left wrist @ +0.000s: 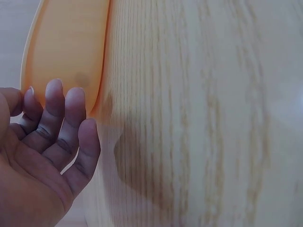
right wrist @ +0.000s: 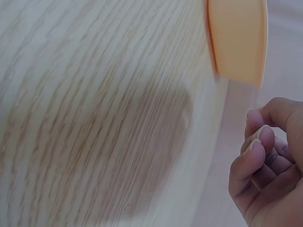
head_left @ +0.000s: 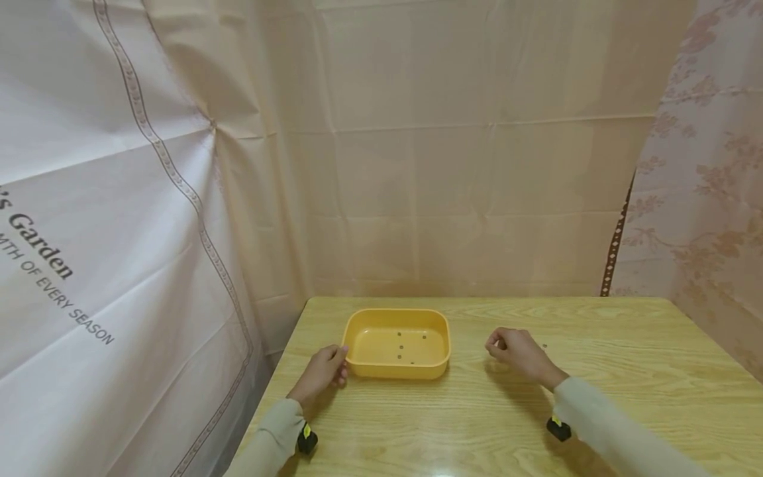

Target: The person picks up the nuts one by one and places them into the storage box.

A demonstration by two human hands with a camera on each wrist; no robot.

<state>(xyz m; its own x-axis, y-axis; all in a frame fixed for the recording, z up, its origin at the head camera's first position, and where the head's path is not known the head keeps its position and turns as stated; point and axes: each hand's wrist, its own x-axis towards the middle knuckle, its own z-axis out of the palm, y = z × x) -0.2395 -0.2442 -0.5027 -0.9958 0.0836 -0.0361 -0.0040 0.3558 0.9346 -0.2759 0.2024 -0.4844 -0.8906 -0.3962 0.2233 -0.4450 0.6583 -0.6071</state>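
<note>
While the left hand [head_left: 324, 372] steadies the yellow tray [head_left: 397, 366] with relaxed fingers at its rim, the right hand [head_left: 517, 353] hovers apart, fingertips pinched; contents indiscernible.

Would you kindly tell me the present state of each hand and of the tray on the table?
left hand: fingers relaxed, at the tray's left rim, holding nothing
right hand: fingers curled, apart from the tray, over the table; whether it pinches something cannot be told
yellow tray: upright on the table, a few small dark specks inside
</note>
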